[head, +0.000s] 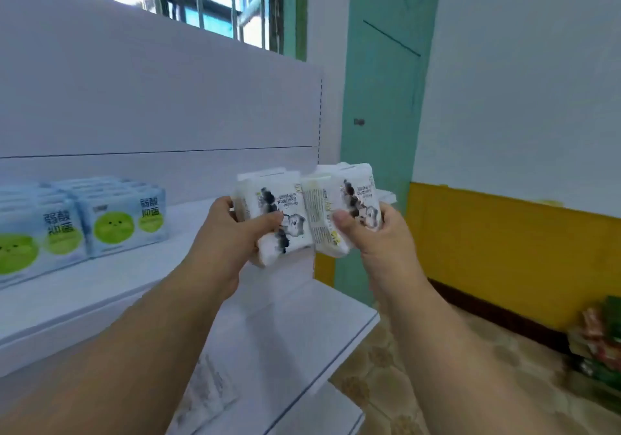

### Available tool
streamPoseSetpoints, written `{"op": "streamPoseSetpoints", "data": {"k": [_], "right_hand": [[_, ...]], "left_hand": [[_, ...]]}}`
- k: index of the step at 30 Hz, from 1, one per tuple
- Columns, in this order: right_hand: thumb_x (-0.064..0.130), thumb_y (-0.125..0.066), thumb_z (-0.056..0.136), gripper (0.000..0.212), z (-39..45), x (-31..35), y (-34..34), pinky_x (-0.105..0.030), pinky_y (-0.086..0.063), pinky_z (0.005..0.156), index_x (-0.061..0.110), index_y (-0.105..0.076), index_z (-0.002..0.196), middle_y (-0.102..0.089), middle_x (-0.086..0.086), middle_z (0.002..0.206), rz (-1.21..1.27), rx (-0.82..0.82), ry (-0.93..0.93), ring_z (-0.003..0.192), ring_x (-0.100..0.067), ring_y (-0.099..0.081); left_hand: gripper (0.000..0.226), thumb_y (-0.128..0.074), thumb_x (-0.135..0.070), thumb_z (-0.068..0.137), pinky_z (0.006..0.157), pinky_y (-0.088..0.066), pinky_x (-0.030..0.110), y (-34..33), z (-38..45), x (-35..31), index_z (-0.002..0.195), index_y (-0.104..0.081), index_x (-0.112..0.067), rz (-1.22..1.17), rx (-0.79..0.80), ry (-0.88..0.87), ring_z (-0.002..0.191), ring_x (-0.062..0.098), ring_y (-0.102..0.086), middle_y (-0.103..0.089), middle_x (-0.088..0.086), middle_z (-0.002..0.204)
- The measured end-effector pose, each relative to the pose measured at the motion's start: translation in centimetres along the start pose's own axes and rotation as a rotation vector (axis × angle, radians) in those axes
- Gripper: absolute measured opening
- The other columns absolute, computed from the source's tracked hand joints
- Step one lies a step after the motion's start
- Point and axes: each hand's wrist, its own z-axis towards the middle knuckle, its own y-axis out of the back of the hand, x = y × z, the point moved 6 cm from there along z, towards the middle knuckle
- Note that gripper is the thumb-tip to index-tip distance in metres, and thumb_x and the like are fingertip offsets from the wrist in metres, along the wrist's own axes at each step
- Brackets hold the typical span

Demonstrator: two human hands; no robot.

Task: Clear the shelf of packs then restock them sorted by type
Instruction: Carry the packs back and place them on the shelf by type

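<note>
Both our hands are raised in front of the white shelf (111,286), each gripping white packs. Our left hand (232,233) curls round the left white pack (282,212), thumb pressed across its printed front and fingers wrapped behind where we cannot see them. Our right hand (373,233) grips the right white pack (339,212) the same way, thumb on the front near its lower end. More white packs seem to be stacked behind each front one; how many we cannot tell.

Farthest left, the blue packs (84,219) stand on the upper shelf board in rows running back toward the rear panel. They are pale blue with round green face motifs and dark characters, fronts turned toward us, long axis upright.

The two white packs we hold sit side by side, touching along their inner edges, above the right end of that shelf board and in front of the rear panel. They are soft white wrappers with a black-and-grey cartoon animal, small text and a yellowish panel on the right one. Each has its long axis roughly upright, tilted slightly, with the print turned sideways.

Right of the shelf stand a green door (379,98), a white and yellow wall (504,233), and coloured packets (598,337) on the floor.
</note>
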Motion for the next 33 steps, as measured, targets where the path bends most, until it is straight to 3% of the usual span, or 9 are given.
{"op": "streamPoseSetpoints", "data": {"k": [2, 6, 12, 16, 21, 25, 29, 31, 33], "right_hand": [[0.041, -0.091, 0.06, 0.065, 3.5, 0.1, -1.1, -0.032, -0.059, 0.079, 0.026, -0.055, 0.112, -0.07, 0.006, 0.103, -0.248, -0.019, 0.111, 0.087, -0.007, -0.069], [0.069, -0.083, 0.049, 0.082, 8.6, -0.8, -5.0, -0.035, -0.053, 0.082, 0.031, -0.049, 0.113, -0.051, 0.007, 0.107, -0.629, 0.038, 0.331, 0.099, -0.012, -0.053], [0.064, -0.083, 0.052, 0.088, 13.4, -3.1, -8.7, -0.037, -0.049, 0.09, 0.024, -0.047, 0.122, -0.045, 0.001, 0.111, -0.691, 0.202, 0.35, 0.105, -0.02, -0.049], [0.058, -0.087, 0.054, 0.08, 15.8, -3.9, -9.2, -0.027, -0.043, 0.078, 0.027, -0.047, 0.115, -0.039, 0.002, 0.11, -0.72, 0.241, 0.342, 0.098, -0.016, -0.048], [0.04, -0.088, 0.064, 0.075, 19.4, -5.6, -8.4, -0.025, -0.039, 0.085, 0.024, -0.046, 0.124, -0.031, 0.0, 0.119, -0.878, 0.295, 0.311, 0.103, -0.02, -0.049], [0.026, -0.09, 0.064, 0.076, 21.8, -7.8, -9.1, -0.02, -0.041, 0.083, 0.03, -0.045, 0.125, -0.035, -0.004, 0.127, -0.894, 0.472, 0.259, 0.095, -0.015, -0.051], [0.021, -0.091, 0.062, 0.071, 23.8, -9.1, -12.2, -0.01, -0.043, 0.069, 0.035, -0.045, 0.115, -0.035, 0.002, 0.124, -0.858, 0.656, 0.316, 0.092, -0.006, -0.053], [0.024, -0.091, 0.06, 0.073, 25.0, -9.9, -14.0, -0.016, -0.05, 0.072, 0.036, -0.043, 0.113, -0.033, 0.002, 0.125, -0.866, 0.718, 0.345, 0.093, -0.009, -0.055], [0.036, -0.09, 0.059, 0.076, 26.5, -10.7, -15.8, -0.032, -0.053, 0.085, 0.038, -0.04, 0.116, -0.032, 0.0, 0.128, -0.935, 0.757, 0.397, 0.103, -0.017, -0.052]], "left_hand": [[0.063, -0.089, -0.022, 0.061, 0.08, -0.059, 0.052, 1.9, 2.1, -0.3, 0.112, -0.051, -0.019, -0.037, -0.181, -0.02, 0.093, 0.028, -0.07, -0.066, 0.009, 0.108], [0.092, -0.086, -0.011, 0.065, 0.088, -0.055, 0.047, 3.4, 4.7, -0.5, 0.138, -0.037, -0.035, -0.116, -0.33, -0.092, 0.104, 0.024, -0.065, -0.058, 0.0, 0.117], [0.064, -0.084, -0.013, 0.074, 0.071, -0.054, 0.029, 5.2, 6.8, 0.7, 0.129, -0.05, -0.019, -0.095, -0.493, -0.092, 0.094, 0.015, -0.065, -0.064, 0.001, 0.11], [0.058, -0.088, -0.014, 0.067, 0.078, -0.059, 0.04, 5.6, 9.4, 2.5, 0.114, -0.054, -0.013, -0.064, -0.463, 0.034, 0.091, 0.023, -0.069, -0.068, 0.006, 0.106], [0.088, -0.083, -0.045, 0.03, 0.076, -0.061, 0.045, 7.1, 13.7, 4.6, 0.111, -0.064, -0.015, 0.098, -0.481, 0.063, 0.083, 0.025, -0.073, -0.074, 0.006, 0.096], [0.077, -0.083, -0.044, 0.046, 0.071, -0.061, 0.05, 6.5, 14.2, 4.9, 0.111, -0.058, -0.012, 0.219, -0.561, 0.127, 0.082, 0.03, -0.07, -0.069, 0.011, 0.099], [0.076, -0.08, -0.056, 0.058, 0.072, -0.058, 0.04, 6.6, 15.8, 4.7, 0.113, -0.057, -0.01, 0.594, -0.569, 0.15, 0.091, 0.033, -0.066, -0.066, 0.012, 0.104], [0.071, -0.08, -0.057, 0.063, 0.082, -0.055, 0.039, 7.0, 16.8, 4.1, 0.112, -0.057, -0.012, 0.793, -0.578, 0.17, 0.096, 0.031, -0.064, -0.066, 0.01, 0.105], [0.063, -0.082, -0.049, 0.07, 0.08, -0.052, 0.032, 7.4, 18.1, 3.6, 0.113, -0.057, -0.01, 0.884, -0.567, 0.206, 0.095, 0.028, -0.063, -0.066, 0.009, 0.103]]}}
